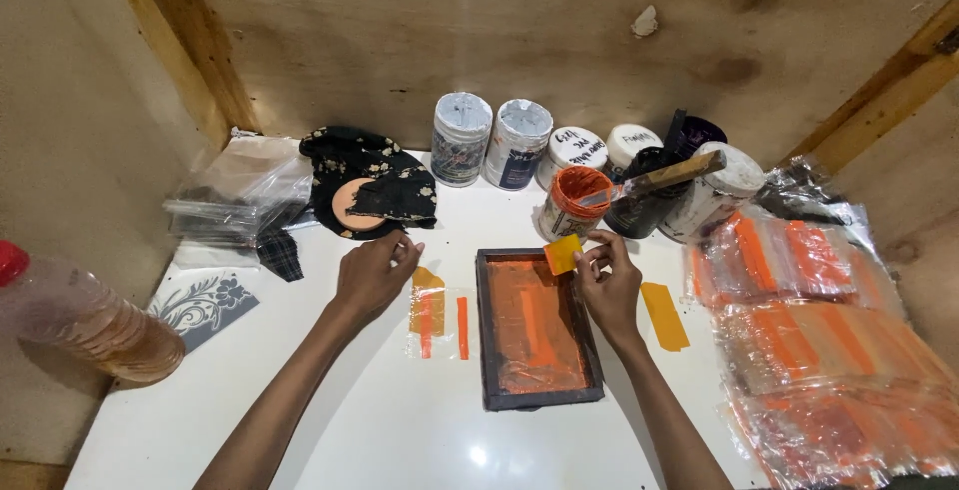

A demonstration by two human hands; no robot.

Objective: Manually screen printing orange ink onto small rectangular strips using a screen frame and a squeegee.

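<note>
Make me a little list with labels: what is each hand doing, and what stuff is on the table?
Left hand: rests on the top edge of a clear plastic pouch with orange stripes.
Right hand: pinches a small yellow-orange squeegee card over the frame's top right corner.
Middle: dark-framed printing screen smeared with orange ink.
Behind: open orange ink tub, white lidded jars.
Right: pile of printed pouches, yellow strip.
Left: plastic bottle, black floral cloth.
Surface: white table.
</note>
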